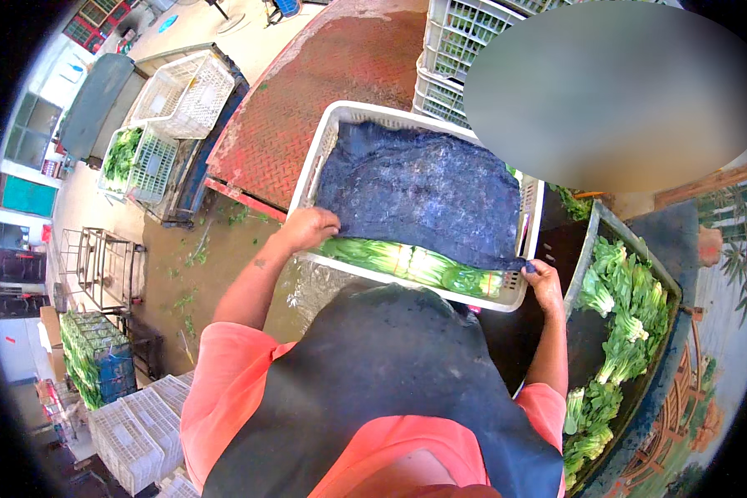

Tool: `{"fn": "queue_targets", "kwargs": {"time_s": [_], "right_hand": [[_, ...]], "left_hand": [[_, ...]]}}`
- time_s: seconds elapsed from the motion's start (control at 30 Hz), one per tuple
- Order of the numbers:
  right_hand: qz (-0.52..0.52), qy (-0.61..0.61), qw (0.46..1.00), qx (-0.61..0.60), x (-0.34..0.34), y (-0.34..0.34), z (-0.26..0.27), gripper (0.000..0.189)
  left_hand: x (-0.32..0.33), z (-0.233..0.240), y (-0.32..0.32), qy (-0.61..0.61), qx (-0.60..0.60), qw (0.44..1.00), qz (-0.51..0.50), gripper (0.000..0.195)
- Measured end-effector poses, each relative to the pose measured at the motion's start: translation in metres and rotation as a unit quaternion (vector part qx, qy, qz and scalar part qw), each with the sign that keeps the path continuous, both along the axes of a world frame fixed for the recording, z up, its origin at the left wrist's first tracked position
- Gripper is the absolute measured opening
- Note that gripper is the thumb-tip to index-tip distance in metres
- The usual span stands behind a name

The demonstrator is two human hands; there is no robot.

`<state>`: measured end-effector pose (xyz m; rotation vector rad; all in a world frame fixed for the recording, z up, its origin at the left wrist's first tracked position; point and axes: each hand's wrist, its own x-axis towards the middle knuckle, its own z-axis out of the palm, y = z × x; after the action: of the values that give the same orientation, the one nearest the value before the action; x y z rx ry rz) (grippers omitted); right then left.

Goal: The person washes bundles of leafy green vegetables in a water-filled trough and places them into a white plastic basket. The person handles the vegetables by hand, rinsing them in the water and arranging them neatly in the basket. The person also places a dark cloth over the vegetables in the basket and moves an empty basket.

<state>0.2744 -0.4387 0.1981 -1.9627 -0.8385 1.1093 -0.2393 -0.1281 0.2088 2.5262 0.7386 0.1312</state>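
A dark blue cloth lies over most of a white plastic crate in front of me. Along the near side of the crate, bundles of leafy green vegetables with pale stalks and thin bands show uncovered. My left hand pinches the cloth's near left corner at the crate's rim. At the near right corner, my right hand grips a bunched end of the cloth between thumb and fingers, just outside the rim.
Stacked white crates stand beyond on a red metal plate. To the right, a trough holds loose leafy greens. A cart with crates is at upper left, a metal frame at left, and more crates at lower left.
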Motion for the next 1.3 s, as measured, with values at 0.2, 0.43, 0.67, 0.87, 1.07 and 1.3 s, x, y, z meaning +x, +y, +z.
{"fn": "queue_targets", "kwargs": {"time_s": [0.2, 0.43, 0.67, 0.87, 1.07, 1.3], "right_hand": [[0.103, -0.213, 0.97, 0.053, -0.014, -0.029, 0.014, 0.018], [0.319, -0.424, 0.844, -0.076, -0.06, -0.04, 0.048, 0.04], [0.256, -0.242, 0.932, -0.088, -0.054, 0.007, 0.083, 0.04], [0.059, -0.349, 0.935, 0.011, 0.014, 0.14, 0.011, 0.032], [0.062, -0.564, 0.806, -0.169, 0.084, 0.21, -0.004, 0.036], [0.153, -0.445, 0.865, -0.175, 0.038, 0.236, -0.043, 0.021]], "left_hand": [[-0.01, 0.014, -0.018, 0.054, 0.042, 0.997, -0.033, 0.011], [-0.037, -0.001, -0.021, 0.089, -0.007, 0.995, -0.05, 0.024], [-0.043, 0.024, -0.04, 0.103, 0.006, 0.992, -0.073, 0.038], [0.057, -0.001, 0.062, 0.056, 0.018, 0.998, 0.038, 0.028], [0.167, -0.055, 0.132, 0.054, -0.001, 0.985, 0.164, 0.031], [0.118, -0.075, 0.178, 0.183, 0.12, 0.968, 0.121, 0.031]]}}
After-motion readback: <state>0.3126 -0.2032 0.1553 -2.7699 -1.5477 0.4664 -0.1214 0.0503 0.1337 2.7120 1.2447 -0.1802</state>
